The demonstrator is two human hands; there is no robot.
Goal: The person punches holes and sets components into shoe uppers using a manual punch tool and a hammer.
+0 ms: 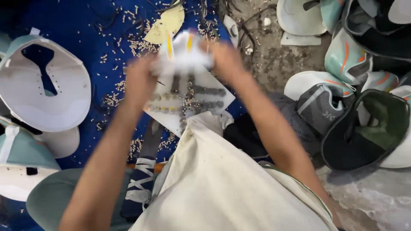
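White and blurred, with a yellow and an orange stripe, a shoe upper [185, 50] sits between both hands out in front of the person, held above a white board [201, 100] that carries rows of small dark metal pieces. The left hand [139, 81] grips its left side and the right hand [226, 60] its right; motion blur hides the fingers, so I cannot tell how tightly they close, only that both are wrapped on the piece. Judging by the piles, the work looks partway through: flat white and teal uppers [40, 92] lie stacked to the left, and shaped grey, teal and black ones [346, 107] crowd the right, though which pile is finished I cannot tell. Open room is scarce. The blue mat [98, 51] is strewn with small pale pellets, the board lies just beneath the hands, dark cords [252, 30] trail across the bare floor beyond, and a cream cloth [222, 184] covers the lap close below the forearms. The clearest space is straight up.
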